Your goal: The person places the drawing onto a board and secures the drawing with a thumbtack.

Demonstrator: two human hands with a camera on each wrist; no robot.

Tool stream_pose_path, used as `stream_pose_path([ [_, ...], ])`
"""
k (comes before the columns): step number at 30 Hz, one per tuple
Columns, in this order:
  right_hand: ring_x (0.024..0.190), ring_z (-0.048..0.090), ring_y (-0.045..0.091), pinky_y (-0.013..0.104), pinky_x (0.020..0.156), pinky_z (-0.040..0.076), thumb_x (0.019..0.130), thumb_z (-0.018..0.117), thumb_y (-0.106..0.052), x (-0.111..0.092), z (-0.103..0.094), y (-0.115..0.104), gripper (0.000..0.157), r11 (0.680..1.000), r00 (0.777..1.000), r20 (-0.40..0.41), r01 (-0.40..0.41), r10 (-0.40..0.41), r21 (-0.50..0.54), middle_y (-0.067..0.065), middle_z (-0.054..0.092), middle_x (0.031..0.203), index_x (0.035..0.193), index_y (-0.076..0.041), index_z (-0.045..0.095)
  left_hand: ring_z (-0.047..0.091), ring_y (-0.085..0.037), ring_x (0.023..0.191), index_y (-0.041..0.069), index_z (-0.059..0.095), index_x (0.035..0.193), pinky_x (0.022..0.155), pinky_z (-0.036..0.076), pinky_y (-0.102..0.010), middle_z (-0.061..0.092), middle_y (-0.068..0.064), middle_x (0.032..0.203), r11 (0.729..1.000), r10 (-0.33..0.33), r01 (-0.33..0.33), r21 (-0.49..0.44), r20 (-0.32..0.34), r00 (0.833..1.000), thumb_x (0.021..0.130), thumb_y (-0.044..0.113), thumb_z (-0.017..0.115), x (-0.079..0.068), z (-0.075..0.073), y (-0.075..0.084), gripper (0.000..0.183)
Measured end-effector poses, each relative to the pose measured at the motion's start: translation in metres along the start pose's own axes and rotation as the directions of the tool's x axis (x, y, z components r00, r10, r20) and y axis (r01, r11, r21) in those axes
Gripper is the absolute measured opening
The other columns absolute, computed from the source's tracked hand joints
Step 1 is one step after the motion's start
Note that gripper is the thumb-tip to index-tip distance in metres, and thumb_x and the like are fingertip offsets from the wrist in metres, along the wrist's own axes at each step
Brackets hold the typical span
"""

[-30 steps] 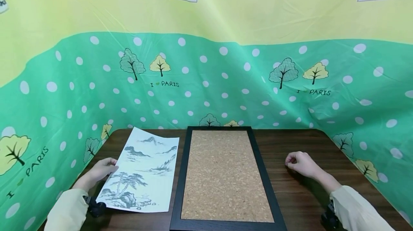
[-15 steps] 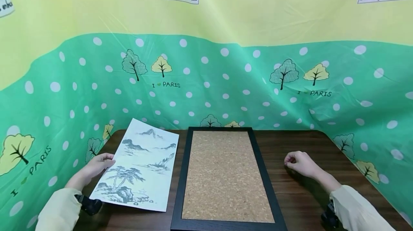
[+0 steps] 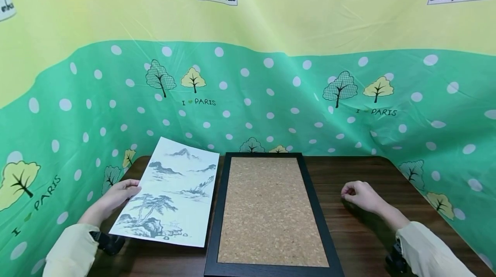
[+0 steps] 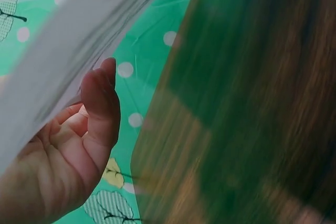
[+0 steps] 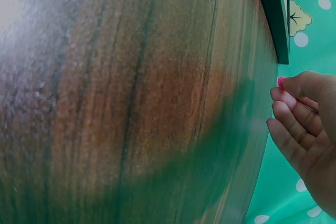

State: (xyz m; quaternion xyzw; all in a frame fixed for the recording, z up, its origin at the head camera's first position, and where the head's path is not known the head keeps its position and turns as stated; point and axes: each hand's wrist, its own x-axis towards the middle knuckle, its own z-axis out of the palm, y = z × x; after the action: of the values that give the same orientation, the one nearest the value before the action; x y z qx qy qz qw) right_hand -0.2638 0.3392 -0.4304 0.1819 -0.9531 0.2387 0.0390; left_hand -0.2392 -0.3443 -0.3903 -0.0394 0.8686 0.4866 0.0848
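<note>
In the head view, a sheet of paper [image 3: 170, 195] printed with mountains and a pine tree is held at its left edge between the thumb and fingers of my left hand [image 3: 114, 199]. It is raised off the table, its right edge beside the cork board [image 3: 273, 212] in a black frame. My right hand [image 3: 363, 196] stays over the table to the right of the board, fingers curled. The right wrist view shows a small bright pink object [image 5: 282, 82] pinched at its thumb tip; most of it is hidden. The left wrist view has the paper [image 4: 68, 51] edge-on, blurred.
A dark wooden table [image 3: 329, 169] with rounded far corners lies under everything. Around it hangs a green and yellow curtain [image 3: 271, 75] with dots and trees, close behind the far edge. Black wrist straps with cameras sit at both sleeves.
My left hand has lifted the paper upward, first drifting slightly left, then moving it right toward the board. The right hand and the cork board stay where they were.
</note>
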Motion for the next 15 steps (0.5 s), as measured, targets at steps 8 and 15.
stream_pose_path([
  [8,0.064,0.049,0.002,0.023,0.056,0.043,0.079,0.06,-0.001,0.001,-0.002,-0.002,0.008,1.0,1.0,-0.001,0.02,-0.02,-0.008,-0.005,0.059,0.071,0.076,-0.007,0.065,0.06,-0.018,0.075,-0.009,0.037,0.125,0.065,0.048,-0.033,0.062,-0.008,0.09,0.999,0.01,-0.009,-0.052,0.016,1.0,0.096,0.017,0.043,0.005,0.017,0.018,0.039],
  [15,0.064,0.049,0.005,0.023,0.056,0.043,0.08,0.06,-0.002,0.001,-0.004,-0.006,0.007,1.0,1.0,0.007,0.015,-0.015,0.002,-0.003,0.059,0.072,0.077,-0.007,0.065,0.06,-0.017,0.074,-0.008,0.037,0.125,0.064,0.049,-0.033,0.062,-0.008,0.09,0.994,0.013,-0.009,-0.106,0.036,0.999,0.096,0.016,0.043,0.011,0.037,0.031,0.038],
])
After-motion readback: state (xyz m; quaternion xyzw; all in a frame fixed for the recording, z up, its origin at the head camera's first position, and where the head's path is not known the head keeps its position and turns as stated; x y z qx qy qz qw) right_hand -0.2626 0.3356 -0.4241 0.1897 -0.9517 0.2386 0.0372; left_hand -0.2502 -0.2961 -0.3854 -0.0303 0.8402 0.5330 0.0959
